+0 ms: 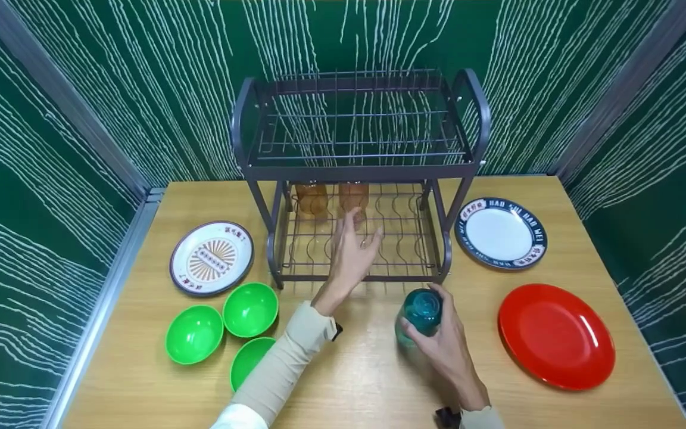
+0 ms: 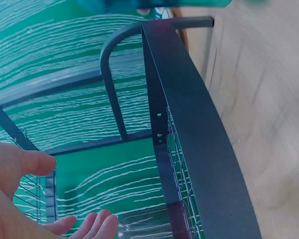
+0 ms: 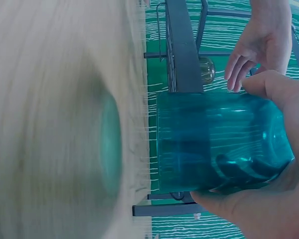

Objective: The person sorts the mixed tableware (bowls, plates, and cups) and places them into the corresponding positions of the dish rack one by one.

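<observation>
My right hand (image 1: pixel 447 333) grips a teal glass (image 1: pixel 423 310) round its base end, in front of the rack. The glass is upside down, its base facing up towards the head camera and its rim towards the table. Over the front part of the rack's lower shelf (image 1: pixel 402 250) reaches my left hand (image 1: pixel 355 253), fingers spread and nothing held. Just beyond its fingertips stands an amber glass (image 1: pixel 354 195), with a second amber glass (image 1: pixel 312 199) to its left on the same wire shelf. In the left wrist view the left fingers (image 2: pixel 97 224) appear beside one glass (image 2: pixel 147 224).
The dark two-tier rack (image 1: pixel 361 173) stands at the back, its upper tier above the amber glasses. On the left are a patterned plate (image 1: pixel 212 258) and three green bowls (image 1: pixel 250 310). A blue-rimmed plate (image 1: pixel 501 232) and a red plate (image 1: pixel 557 336) lie on the right.
</observation>
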Motion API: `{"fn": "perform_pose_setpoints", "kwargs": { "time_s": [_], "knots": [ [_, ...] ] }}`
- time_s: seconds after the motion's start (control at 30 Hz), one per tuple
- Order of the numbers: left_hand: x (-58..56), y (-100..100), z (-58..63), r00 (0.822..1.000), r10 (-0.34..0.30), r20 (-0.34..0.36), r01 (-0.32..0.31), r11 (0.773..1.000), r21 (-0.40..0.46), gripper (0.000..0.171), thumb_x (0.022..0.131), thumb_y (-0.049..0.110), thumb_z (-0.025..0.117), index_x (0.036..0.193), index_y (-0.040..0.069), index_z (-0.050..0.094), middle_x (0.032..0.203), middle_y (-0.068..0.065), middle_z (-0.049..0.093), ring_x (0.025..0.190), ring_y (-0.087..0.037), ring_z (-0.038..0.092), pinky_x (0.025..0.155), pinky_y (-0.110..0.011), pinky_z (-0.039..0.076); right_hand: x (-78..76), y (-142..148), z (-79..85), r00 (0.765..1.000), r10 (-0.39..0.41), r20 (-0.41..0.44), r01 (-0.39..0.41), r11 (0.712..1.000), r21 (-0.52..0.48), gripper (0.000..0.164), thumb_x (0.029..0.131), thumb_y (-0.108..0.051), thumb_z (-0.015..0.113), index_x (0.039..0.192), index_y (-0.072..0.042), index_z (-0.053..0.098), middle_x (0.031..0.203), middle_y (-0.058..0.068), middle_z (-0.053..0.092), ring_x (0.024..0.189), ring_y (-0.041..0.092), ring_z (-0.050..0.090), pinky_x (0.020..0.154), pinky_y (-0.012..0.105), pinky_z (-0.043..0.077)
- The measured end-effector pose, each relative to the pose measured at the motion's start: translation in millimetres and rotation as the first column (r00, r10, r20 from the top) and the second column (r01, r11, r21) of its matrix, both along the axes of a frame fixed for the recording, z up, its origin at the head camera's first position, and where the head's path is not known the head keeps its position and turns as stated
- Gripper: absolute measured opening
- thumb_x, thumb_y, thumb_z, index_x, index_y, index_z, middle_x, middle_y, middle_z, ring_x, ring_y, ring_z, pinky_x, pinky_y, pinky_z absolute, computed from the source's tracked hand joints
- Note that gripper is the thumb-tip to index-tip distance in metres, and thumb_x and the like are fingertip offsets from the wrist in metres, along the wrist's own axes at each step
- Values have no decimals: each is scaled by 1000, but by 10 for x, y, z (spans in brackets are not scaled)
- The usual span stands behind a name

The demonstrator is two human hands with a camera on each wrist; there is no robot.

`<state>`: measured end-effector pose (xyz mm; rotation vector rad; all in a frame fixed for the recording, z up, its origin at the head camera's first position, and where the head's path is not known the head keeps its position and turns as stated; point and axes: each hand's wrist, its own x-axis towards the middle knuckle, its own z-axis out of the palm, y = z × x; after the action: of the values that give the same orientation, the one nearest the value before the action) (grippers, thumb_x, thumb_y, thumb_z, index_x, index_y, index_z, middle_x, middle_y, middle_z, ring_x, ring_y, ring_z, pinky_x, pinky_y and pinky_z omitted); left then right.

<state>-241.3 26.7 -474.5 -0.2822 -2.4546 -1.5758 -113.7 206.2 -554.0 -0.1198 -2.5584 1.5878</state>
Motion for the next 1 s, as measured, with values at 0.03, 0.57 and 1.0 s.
{"fn": "perform_pose_setpoints", "kwargs": {
  "time_s": [0.03, 0.57, 1.0],
  "knots": [
    [36, -6, -5, 1000, -7, -1, 7, 1000, 3, 56, 99, 23, 69, 146, 2, 46, 136, -19, 55, 126, -33, 54, 103, -44, 49, 4, -5, 18, 1000, 3, -7, -3, 1000, 2, 87, 85, -16, 85, 153, -7, 32, 153, 23, 42, 135, 43, 45, 110, 67, 38],
    [555, -156, -175, 998, -55, 11, 54, 998, 45, 46, 99, 21, 68, 139, 4, 55, 122, -10, 61, 111, -28, 62, 94, -39, 55, -142, -3, 340, 996, 51, -76, -50, 999, 16, 82, 86, -13, 84, 152, -9, 34, 152, 22, 43, 133, 41, 48, 110, 65, 39],
    [887, -176, -336, 996, -84, -24, 85, 995, 61, 26, 98, 14, 69, 121, 4, 64, 105, -9, 66, 95, -18, 64, 84, -30, 56, -498, -14, 584, 961, 73, -267, -66, 997, 35, 79, 81, -9, 86, 146, -2, 42, 140, 24, 54, 122, 39, 57, 101, 59, 49]
  ]
}}
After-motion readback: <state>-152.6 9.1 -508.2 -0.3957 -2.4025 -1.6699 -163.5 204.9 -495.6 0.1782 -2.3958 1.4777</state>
